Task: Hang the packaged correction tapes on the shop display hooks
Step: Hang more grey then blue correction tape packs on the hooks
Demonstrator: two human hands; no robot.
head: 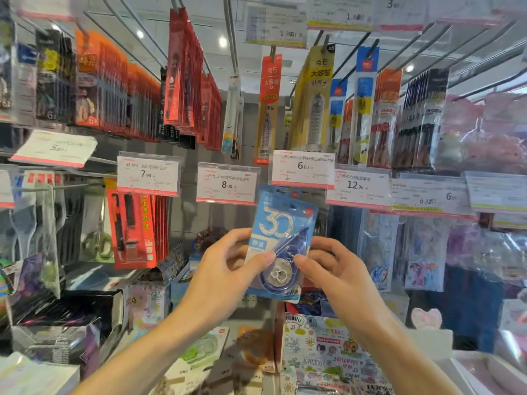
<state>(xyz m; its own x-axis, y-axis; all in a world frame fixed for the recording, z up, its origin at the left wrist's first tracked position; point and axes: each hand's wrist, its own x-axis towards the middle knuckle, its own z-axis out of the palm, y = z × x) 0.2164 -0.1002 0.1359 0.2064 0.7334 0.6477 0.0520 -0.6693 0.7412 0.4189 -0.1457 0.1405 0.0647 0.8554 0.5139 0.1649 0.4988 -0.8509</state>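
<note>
Fingers point(258, 259) of my left hand point(225, 269) pinch the lower left edge of the packaged correction tape point(281, 243), thumb across the front; fingers of my right hand point(333, 266) pinch its right side, thumb tip on the blister.

Item held: one blue card pack, large "30" printed on it, dark blue dispenser under clear plastic. Position: centre of the frame, tilted slightly, top edge just below the 6.00 price tag point(302, 169) and beside the 8.00 price tag point(226, 183). I cannot tell whether its hanging hole is on a hook.

Surroundings logged: red carded packs point(134, 229) at left centre; refill packs point(313, 101) on hooks at upper centre; 12.90 price tag point(358, 186) at right; illustrated box point(322, 354) at lower centre.
</note>
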